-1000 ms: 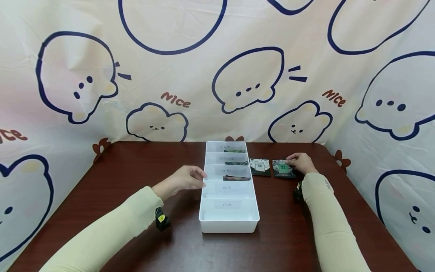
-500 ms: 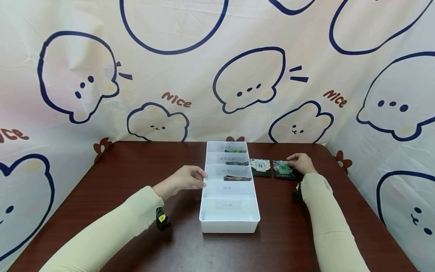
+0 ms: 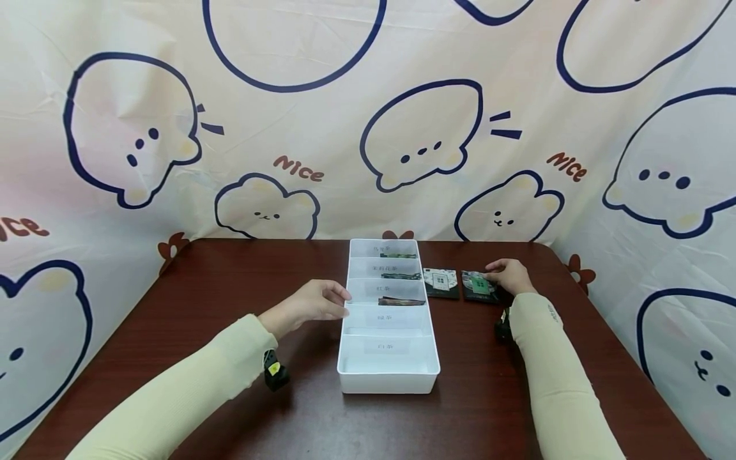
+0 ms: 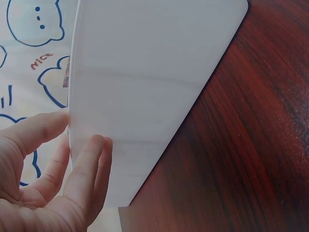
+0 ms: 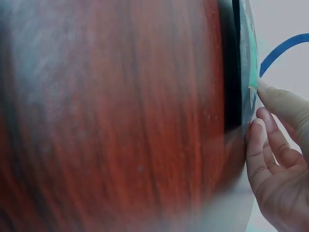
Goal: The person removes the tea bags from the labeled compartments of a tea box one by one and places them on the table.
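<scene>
A long white divided box (image 3: 388,382) stands on the table, its compartments marked with printed tea labels. My left hand (image 3: 307,301) is at its left side. In the left wrist view, fingertips (image 4: 100,140) rest on the outer wall and another digit reaches the rim. Two dark square tea packets lie flat right of the box: one with a white label (image 3: 441,281), and one with a green label (image 3: 478,284). My right hand (image 3: 510,276) pinches the green-labelled packet at its right edge. The right wrist view shows that packet (image 5: 247,58) nearly edge-on, with the thumb at its green label.
Thin packets stand in the box's three rear compartments, such as a brownish one (image 3: 400,301) in the third from the back. The dark red-brown table (image 3: 247,409) meets a cartoon-printed cloth (image 3: 339,128) behind and at the sides.
The head view has shifted very slightly. Both hands, the box and the packets stay where they were.
</scene>
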Motion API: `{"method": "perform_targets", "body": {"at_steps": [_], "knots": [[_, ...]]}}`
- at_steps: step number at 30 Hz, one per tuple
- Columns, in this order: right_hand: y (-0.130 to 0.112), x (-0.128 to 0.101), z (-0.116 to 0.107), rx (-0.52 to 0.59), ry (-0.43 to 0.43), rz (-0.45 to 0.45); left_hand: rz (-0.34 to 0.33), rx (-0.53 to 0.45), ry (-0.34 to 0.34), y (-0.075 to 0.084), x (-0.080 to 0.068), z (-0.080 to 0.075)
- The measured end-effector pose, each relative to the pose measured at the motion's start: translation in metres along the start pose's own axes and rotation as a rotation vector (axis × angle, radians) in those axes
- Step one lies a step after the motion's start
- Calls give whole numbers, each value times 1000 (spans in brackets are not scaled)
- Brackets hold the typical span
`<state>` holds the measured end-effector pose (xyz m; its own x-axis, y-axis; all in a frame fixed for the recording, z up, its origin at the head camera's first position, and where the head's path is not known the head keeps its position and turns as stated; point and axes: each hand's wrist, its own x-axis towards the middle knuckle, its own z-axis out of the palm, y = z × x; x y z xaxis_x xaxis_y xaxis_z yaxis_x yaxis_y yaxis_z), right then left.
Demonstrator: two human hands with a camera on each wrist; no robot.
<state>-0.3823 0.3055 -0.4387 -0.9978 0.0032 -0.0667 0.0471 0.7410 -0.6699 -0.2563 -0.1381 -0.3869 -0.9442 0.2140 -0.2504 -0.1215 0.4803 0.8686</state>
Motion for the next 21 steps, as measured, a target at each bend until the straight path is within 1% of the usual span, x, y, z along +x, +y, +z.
{"method": "perform_targets", "body": {"at_steps": [6,10,14,19,21], "knots": [[2,-1,-1,46,6,-12,-6,-5,0,1,-1,0],[3,0,-3,124,25,-20,-9,-3,-4,2,-1,-1],[-6,1,-4,254,46,-43,-9,0,-5,1,-2,-1],[-32,-3,-8,426,81,-126,0,2,-4,1,-3,-1],[-44,-8,-10,500,78,-169,2,-4,-5,2,-3,0]]}}
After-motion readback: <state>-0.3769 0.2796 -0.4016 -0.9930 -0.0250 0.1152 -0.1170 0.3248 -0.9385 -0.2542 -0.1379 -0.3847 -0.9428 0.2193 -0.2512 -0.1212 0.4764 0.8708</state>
